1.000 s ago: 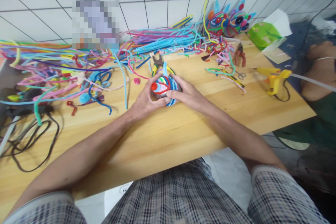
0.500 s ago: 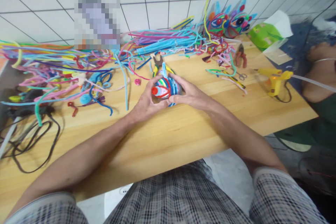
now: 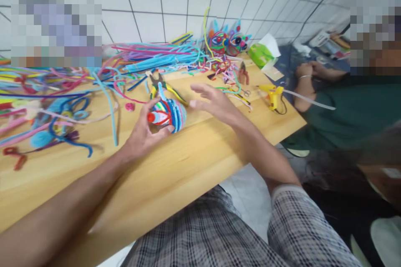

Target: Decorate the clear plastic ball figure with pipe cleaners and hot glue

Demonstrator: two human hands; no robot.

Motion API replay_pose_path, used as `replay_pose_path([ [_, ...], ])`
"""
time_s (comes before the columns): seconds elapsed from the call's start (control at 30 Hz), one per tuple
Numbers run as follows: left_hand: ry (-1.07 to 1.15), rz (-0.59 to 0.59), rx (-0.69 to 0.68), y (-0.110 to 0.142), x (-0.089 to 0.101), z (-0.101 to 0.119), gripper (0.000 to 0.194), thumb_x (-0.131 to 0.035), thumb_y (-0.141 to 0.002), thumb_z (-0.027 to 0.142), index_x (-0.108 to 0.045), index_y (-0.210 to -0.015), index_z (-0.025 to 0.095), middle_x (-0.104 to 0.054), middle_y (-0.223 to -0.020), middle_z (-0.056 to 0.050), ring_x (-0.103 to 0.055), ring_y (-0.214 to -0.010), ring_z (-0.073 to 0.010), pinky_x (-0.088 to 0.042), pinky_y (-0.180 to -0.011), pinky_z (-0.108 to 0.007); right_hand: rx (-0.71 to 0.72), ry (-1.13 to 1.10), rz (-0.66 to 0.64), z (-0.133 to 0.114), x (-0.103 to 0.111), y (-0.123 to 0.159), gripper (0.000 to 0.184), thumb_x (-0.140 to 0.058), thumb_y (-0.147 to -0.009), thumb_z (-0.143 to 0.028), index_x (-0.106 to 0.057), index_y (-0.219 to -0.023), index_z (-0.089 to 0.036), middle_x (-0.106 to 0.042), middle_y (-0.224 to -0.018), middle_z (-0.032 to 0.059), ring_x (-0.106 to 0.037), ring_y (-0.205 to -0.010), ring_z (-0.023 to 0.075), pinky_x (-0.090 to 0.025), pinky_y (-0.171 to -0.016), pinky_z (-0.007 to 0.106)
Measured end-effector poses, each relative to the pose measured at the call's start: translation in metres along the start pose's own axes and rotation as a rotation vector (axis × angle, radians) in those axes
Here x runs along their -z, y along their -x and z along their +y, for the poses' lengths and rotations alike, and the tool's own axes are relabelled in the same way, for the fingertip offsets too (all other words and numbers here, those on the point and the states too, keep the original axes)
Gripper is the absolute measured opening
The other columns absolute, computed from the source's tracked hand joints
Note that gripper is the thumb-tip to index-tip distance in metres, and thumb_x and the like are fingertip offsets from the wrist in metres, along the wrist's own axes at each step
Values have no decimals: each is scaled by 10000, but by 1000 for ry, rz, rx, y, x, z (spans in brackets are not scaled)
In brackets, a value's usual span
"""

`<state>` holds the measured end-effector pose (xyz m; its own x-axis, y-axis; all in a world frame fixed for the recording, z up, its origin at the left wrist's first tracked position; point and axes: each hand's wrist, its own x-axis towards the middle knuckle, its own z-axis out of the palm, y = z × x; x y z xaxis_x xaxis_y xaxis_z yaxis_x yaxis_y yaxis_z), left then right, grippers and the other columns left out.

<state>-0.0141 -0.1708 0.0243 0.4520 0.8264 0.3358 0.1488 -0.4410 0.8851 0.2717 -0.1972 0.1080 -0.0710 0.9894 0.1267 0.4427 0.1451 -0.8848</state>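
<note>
My left hand [image 3: 148, 129] is closed around a pipe-cleaner figure [image 3: 178, 114], a rounded body wound in blue, red, white and green with a red tip and a light-blue upright piece. The figure rests at the table's middle. To its right, my right hand [image 3: 216, 102] hovers with fingers apart and holds nothing. Pliers with yellow-and-black handles [image 3: 171, 90] lie just behind the figure, partly hidden by it. A small pink curled piece [image 3: 129, 106] is on the table left of the figure.
Loose pipe cleaners [image 3: 169, 56] pile along the wall and at left. Two finished-looking colourful figures [image 3: 227, 41] stand at the back. Red-handled pliers [image 3: 243, 75], small scissors [image 3: 246, 92] and a yellow glue gun [image 3: 273, 96] lie right. Another person [image 3: 338, 108] sits beyond the table's right end.
My right hand has let go of the figure and moved away to the right, its fingers opening. My left hand keeps its hold. The view has turned to the right.
</note>
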Motion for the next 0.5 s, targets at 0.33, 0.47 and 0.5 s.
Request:
replay_pose_path([
  [0.33,18,-24,-123,3,-4,-9,946,-915,-871,601,-434,-1663,408,-470,-1716,-92,-465,-1615,-412,-365,-1396,-655,-355,457,1229,122,157,103,408,-885,-716,-420,-512,-832,-303,-648,-942,30,-631,-998,282,-543,-1044,547],
  [0.47,-9,-27,-118,2,-4,-5,921,-882,-900,620,-421,-1648,345,-513,-1666,-126,-464,-1623,-396,-368,-1397,-626,-515,526,1039,138,180,96,360,-871,-746,-339,-525,-843,-316,-632,-962,50,-643,-1048,342,-515,-1089,663],
  [0.5,-10,-30,-114,2,-4,-4,921,-879,-901,626,-421,-1644,334,-516,-1662,-129,-466,-1619,-397,-370,-1394,-625,-525,528,980,136,183,92,297,-846,-786,-351,-560,-853,-305,-638,-957,56,-654,-1040,346,-524,-1074,670],
])
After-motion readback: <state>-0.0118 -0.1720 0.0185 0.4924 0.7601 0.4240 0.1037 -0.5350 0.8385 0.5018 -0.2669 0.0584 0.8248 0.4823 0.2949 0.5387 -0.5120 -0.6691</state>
